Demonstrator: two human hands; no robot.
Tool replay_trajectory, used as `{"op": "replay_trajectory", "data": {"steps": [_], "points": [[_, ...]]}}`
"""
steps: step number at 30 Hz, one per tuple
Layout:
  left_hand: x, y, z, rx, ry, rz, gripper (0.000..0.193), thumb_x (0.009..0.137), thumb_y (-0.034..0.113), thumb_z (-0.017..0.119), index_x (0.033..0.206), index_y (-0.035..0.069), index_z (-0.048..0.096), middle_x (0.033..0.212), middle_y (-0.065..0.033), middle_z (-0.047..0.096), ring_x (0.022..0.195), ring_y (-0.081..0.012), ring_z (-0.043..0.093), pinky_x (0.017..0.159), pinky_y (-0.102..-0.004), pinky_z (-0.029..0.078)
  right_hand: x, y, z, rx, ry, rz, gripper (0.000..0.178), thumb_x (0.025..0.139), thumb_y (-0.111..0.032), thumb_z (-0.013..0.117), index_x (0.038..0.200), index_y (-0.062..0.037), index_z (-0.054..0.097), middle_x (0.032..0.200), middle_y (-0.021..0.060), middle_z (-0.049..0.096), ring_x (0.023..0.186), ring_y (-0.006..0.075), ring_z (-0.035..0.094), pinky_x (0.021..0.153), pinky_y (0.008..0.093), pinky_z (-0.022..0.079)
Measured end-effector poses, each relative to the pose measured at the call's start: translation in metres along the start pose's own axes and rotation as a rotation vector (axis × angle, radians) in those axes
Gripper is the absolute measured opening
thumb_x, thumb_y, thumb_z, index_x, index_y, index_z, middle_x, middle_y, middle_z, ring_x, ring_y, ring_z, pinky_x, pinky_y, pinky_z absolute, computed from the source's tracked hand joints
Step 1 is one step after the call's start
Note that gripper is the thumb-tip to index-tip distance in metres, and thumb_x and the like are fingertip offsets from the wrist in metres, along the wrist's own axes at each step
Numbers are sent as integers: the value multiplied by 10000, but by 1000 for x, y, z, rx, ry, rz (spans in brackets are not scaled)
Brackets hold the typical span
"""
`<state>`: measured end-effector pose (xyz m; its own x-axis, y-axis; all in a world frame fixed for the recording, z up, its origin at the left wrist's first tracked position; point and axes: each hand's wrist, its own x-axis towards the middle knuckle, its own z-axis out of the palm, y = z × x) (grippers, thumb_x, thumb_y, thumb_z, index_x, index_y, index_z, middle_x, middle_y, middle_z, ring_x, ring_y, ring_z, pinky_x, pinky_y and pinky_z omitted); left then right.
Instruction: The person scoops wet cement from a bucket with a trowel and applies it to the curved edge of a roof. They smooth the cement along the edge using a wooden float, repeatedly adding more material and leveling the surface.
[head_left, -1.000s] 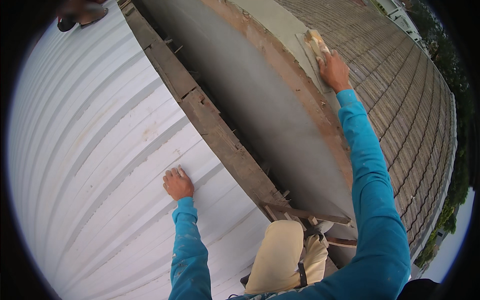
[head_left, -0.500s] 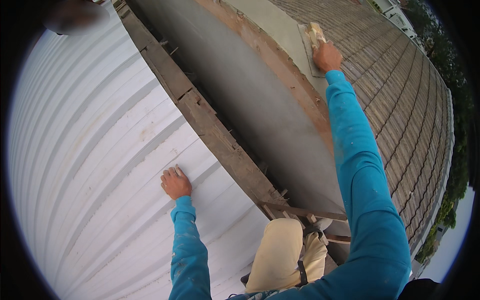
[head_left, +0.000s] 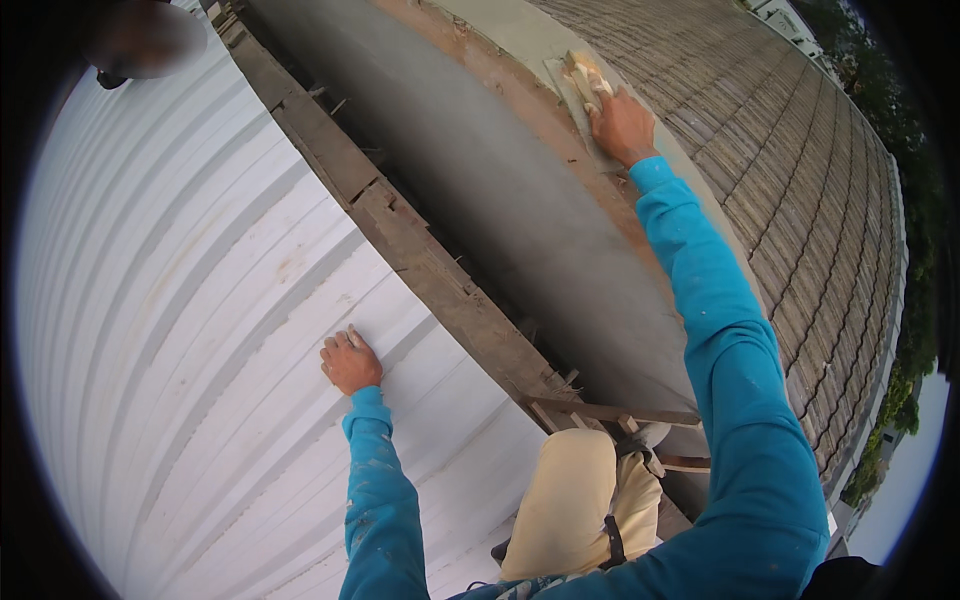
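Note:
My right hand (head_left: 623, 127) is closed round the pale, mortar-smeared handle of a plastering float (head_left: 588, 74). The float's flat blade lies against the strip of wet grey mortar (head_left: 505, 22) along the wall top, beside the bare reddish-brown edge (head_left: 530, 85). Far lower and to the left, my left hand (head_left: 351, 361) rests on the white ribbed metal roof (head_left: 250, 330). Its fingers lie slightly bent over the sheet with nothing in them.
A brown tiled roof (head_left: 800, 200) slopes away at the right. Between the roofs run a smooth grey wall (head_left: 480, 190), a dark gap and a rough wooden beam (head_left: 400, 235). Wooden bars (head_left: 620, 411) cross near my knee. Another person's blurred head (head_left: 145, 40) shows top left.
My right hand has drawn the float leftward and slightly down, from beside the tiles toward the brown edge of the wall top. My left hand stays in place on the metal roof.

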<state>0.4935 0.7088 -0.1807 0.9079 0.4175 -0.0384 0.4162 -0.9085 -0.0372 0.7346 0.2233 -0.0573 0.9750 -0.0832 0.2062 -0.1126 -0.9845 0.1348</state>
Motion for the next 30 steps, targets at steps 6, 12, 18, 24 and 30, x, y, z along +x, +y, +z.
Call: {"op": "replay_trajectory", "data": {"steps": [6,12,18,24,30], "points": [[7,15,-4,-19,-9,30,361,999,376,437,1006,77,639,1025,-86,574,1005,-281,525,874,-442,423,25,52,-10,-1,-35,268,440,920,-353,563,1299,-131,583,1074,223,622,898,383,659,745,494,532],[-4,-9,0,10,6,-21,374,998,389,431,979,83,646,1005,-85,575,990,-277,526,858,-437,423,-6,3,-13,7,-95,38,526,917,-371,573,1390,-155,492,1078,204,615,904,374,662,742,496,531],[3,6,-2,-64,21,15,353,989,382,461,950,81,642,994,-78,569,980,-277,525,850,-436,424,24,25,-3,-87,-85,192,522,909,-383,584,1395,-216,496,1053,193,621,911,354,666,743,475,535],[5,16,-8,-70,11,45,348,990,379,461,956,85,645,1010,-74,572,986,-277,525,855,-434,423,29,48,-6,-102,-99,266,555,907,-379,583,1419,-205,456,1064,193,614,904,360,663,705,476,540],[-2,-4,-5,-14,-10,-23,343,993,369,454,960,88,647,1028,-78,575,1005,-276,522,870,-428,419,-38,14,-23,-15,-30,45,463,904,-343,582,1305,-112,567,1024,192,641,840,375,670,698,484,535]]}}
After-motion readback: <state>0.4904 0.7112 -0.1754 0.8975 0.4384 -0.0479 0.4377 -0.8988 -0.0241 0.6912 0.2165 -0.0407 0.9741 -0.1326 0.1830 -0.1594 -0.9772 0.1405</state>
